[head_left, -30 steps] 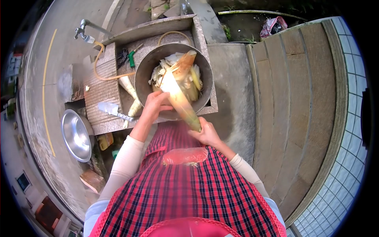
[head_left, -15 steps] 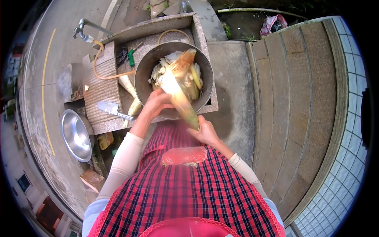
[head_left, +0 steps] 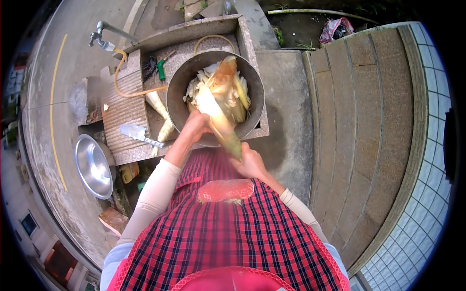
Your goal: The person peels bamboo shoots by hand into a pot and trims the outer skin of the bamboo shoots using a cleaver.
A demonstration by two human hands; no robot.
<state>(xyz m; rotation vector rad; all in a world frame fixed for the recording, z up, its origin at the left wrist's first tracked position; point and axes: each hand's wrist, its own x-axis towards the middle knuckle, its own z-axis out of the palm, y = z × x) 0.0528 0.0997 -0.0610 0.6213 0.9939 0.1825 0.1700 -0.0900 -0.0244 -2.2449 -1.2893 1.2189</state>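
Note:
A pale bamboo shoot [head_left: 219, 118] with a green tip slants over the near rim of a large metal pot [head_left: 178, 104]. My left hand [head_left: 197, 125] grips its left side at the pot's rim. Lower down, my right hand [head_left: 250, 162] is closed around the green tip end, just outside the pot. Inside the pot lie peeled husks and pieces [head_left: 239, 94], with a brown-tipped piece [head_left: 226, 75] at the top. Where the held shoot ends among them is hard to tell.
Left of the pot, peeled shoots [head_left: 165, 130] and a cleaver [head_left: 133, 131] lie on the stone sink [head_left: 131, 154]. A hose [head_left: 141, 95] runs from the tap [head_left: 99, 39]. A metal basin [head_left: 93, 166] stands at the left, stone steps [head_left: 364, 145] at the right.
The held shoot has turned slightly, its green tip shifting a little left together with my right hand. The brown-tipped piece in the pot has moved up slightly.

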